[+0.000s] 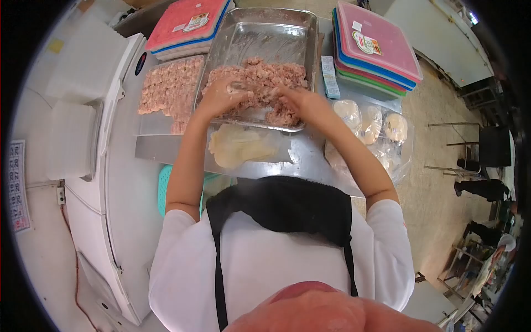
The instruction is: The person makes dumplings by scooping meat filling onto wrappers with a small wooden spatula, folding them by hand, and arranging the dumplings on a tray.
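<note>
the filled pieces (171, 86), in rows toward the desk's left edge, sit right against the metal tray (271, 39); a nudge from the tray or the left forearm could squash the nearest ones. the left hand (224, 97) is bent over the minced meat (263, 72), its tips partly buried, so i cannot tell whether it is wide or closed on some. the meat fills the tray's near half, in the middle of the desk; pulled hard toward the body, a clump could slip over the low rim onto the thin wrappers (243, 146) at the desk's near edge, and damp could make those stick or tear. the right hand (301, 102) reaches into the meat too, fingers curved down; whether it grips any, i cannot tell. its forearm passes beside the bagged dough (373, 124) at the right edge, and a careless elbow could drag a bag off.

the desk (310, 152) is bare shiny metal where it shows. left of it stands a white appliance (124, 188); at its far left corner, a stack of boxes (191, 22) with a red top; at its far right corner, coloured lids (379, 41); beyond the right edge, a tan floor (428, 205) and 1 black chair (494, 146).
</note>
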Demonstrator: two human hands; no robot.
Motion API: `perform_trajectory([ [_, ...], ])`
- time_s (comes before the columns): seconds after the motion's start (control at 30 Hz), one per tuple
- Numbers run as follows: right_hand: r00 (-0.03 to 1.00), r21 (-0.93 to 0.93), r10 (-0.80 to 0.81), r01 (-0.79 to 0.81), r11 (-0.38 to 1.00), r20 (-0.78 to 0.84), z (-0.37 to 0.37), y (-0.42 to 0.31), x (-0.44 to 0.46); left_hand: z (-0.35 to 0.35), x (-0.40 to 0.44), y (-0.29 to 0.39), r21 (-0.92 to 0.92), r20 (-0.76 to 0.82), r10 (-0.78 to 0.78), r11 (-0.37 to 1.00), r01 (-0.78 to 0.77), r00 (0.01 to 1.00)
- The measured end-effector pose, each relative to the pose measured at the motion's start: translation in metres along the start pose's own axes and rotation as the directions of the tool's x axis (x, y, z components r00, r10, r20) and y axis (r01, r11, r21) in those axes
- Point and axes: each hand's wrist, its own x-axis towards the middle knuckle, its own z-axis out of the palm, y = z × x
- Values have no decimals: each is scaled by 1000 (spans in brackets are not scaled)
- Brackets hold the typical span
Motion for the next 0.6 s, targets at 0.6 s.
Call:
perform_trajectory([
  [0.6,994,-29,107,-107,994,-24,-66,-98,-24,-51,-26,4,-201,177,272,951,-236,946],
])
